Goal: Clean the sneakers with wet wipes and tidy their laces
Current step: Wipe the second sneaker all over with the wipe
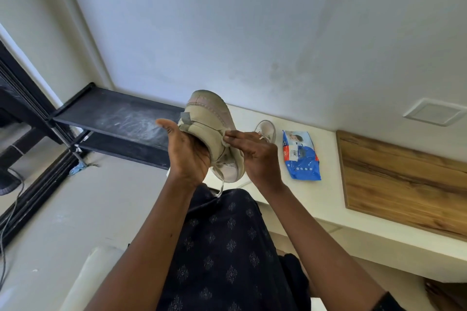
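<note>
Sneakers: 2 | first sneaker [209, 118] raised, gripped from below by left hand [187, 154] | second sneaker [265, 129] on ledge [326, 199] | right hand [255, 156] pinching 1 wipe [225, 137] against first sneaker | 1 wipe pack [300, 156] on ledge

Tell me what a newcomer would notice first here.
Centre frame, the left hand holds up a beige sneaker while the right hand pinches a small wipe against its side. To the right, a blue wipes pack lies on the white ledge, with the second sneaker beside it.
</note>
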Tool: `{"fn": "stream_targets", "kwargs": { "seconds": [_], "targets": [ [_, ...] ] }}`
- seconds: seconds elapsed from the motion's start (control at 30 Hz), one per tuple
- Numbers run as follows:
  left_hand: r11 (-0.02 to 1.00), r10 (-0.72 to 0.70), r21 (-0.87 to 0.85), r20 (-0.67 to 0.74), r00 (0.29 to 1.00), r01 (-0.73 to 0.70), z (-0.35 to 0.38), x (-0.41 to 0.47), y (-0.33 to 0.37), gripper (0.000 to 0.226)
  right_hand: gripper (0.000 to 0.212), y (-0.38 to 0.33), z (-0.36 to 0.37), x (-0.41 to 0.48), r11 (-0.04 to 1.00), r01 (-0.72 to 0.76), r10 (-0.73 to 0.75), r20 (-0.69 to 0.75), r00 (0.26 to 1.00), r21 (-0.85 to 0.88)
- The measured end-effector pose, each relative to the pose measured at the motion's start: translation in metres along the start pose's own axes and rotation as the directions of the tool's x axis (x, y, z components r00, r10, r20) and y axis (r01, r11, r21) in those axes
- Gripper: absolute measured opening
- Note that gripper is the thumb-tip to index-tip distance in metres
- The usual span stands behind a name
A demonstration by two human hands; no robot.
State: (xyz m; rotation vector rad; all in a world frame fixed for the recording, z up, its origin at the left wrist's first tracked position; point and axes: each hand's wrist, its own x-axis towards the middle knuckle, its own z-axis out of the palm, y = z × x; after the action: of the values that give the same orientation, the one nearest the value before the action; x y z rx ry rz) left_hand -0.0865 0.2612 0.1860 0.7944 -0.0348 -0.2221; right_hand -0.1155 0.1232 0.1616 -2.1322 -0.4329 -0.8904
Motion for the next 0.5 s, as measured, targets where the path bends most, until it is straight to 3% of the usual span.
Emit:
{"fn": "stream_targets", "kwargs": {
  "seconds": [0.2, 0.27, 0.4, 0.5],
  "targets": [
    [1.0, -0.031, 0.0, 0.037, 0.999, 0.031, 0.005, -0.003, -0.003, 0.085, 0.02, -0.021, 0.006, 0.031, 0.997, -0.05, 0.036, -0.216, 0.976, -0.06],
    [0.999, -0.042, 0.005, 0.046, 0.998, 0.042, 0.006, -0.004, -0.006, 0.085, 0.02, -0.027, 0.008, 0.048, 0.994, -0.021, -0.001, -0.211, 0.978, -0.103],
    [0.999, -0.037, -0.019, 0.054, 0.998, 0.038, 0.006, -0.004, -0.007, 0.087, 0.04, -0.026, 0.017, 0.055, 0.973, -0.04, 0.007, -0.143, 0.99, -0.227],
    [0.998, -0.014, -0.055, 0.039, 0.999, 0.016, 0.001, -0.002, -0.006, 0.09, 0.024, -0.022, 0.018, 0.04, 0.977, -0.062, 0.027, -0.174, 0.984, -0.202]
  ]
}}
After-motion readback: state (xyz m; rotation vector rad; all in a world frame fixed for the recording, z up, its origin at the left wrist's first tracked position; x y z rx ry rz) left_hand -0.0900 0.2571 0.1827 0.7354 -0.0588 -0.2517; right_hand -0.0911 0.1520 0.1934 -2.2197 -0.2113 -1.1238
